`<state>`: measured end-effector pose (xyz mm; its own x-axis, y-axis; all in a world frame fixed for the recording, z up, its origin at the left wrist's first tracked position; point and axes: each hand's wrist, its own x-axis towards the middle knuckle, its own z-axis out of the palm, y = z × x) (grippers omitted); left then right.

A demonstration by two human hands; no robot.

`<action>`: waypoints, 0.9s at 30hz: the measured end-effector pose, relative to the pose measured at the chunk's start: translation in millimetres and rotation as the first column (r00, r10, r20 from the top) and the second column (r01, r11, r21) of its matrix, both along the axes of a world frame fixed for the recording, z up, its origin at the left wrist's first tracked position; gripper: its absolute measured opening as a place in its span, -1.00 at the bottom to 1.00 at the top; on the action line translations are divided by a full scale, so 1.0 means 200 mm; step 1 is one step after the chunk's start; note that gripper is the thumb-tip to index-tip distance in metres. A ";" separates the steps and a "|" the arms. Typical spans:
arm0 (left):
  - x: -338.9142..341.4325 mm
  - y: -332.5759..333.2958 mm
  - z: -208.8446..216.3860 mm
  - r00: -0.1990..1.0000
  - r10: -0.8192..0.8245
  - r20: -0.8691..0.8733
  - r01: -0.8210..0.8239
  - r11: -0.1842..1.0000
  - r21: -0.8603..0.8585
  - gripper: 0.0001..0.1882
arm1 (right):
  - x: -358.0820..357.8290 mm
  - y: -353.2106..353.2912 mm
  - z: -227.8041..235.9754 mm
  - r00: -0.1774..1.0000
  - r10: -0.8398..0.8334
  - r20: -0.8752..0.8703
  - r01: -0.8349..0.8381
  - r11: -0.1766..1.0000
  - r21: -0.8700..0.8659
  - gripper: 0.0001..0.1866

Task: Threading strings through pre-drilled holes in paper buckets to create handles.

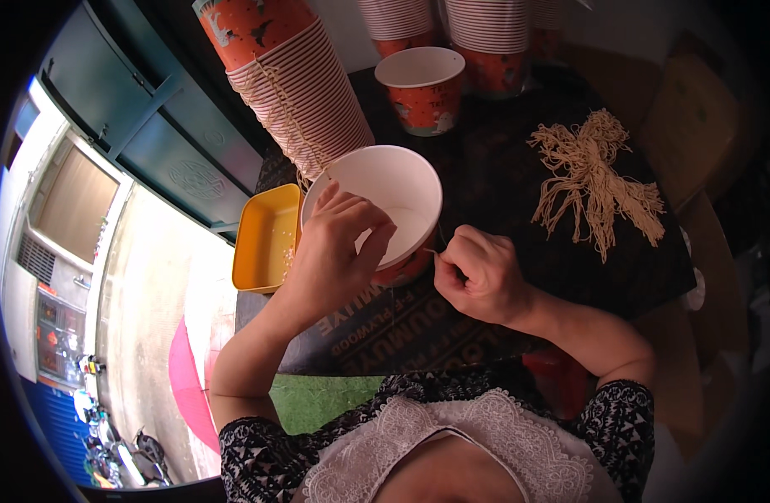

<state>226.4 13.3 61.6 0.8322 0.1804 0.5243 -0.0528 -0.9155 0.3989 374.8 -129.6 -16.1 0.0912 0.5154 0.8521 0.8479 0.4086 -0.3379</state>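
Observation:
A white-lined paper bucket (414,180) with an orange printed outside stands on the dark table in front of me. Over its left rim is my left hand (343,230), its fingers curled and the fingertips by the rim; what they pinch, if anything, is hidden. Just right of the bucket, my right hand (483,272) is closed in a fist, and a short pale end of string (432,251) shows beside its fingers. To the left of the bucket sits a yellow tray (255,243) with small white bits in it. A loose bundle of beige strings (598,180) lies at the right.
A tall, leaning stack of nested buckets (297,101), with strings draped down its side, rises behind the tray. Another single bucket (422,92) stands farther back, near more wrapped stacks (490,42). The table (485,352) has a curved front edge. A doorway opens at left.

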 end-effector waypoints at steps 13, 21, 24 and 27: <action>-0.01 0.01 0.00 0.998 0.041 -0.056 -0.043 0.999 -0.030 -0.93 | 0.00 0.03 0.00 0.996 -0.055 0.067 0.054 0.999 0.005 -0.74; -0.01 0.01 0.02 0.996 0.035 -0.078 -0.037 0.999 -0.020 -0.91 | 0.00 0.04 0.00 0.994 -0.066 0.089 0.066 0.998 0.008 -0.75; -0.01 0.00 0.04 0.989 0.038 -0.143 -0.042 0.999 -0.024 -0.93 | 0.00 0.04 0.00 0.994 -0.063 0.089 0.063 0.998 0.001 -0.75; -0.01 -0.01 0.05 0.982 0.007 -0.191 -0.029 0.993 -0.116 -0.90 | 0.00 0.05 0.00 0.994 -0.063 0.090 0.063 0.998 -0.001 -0.75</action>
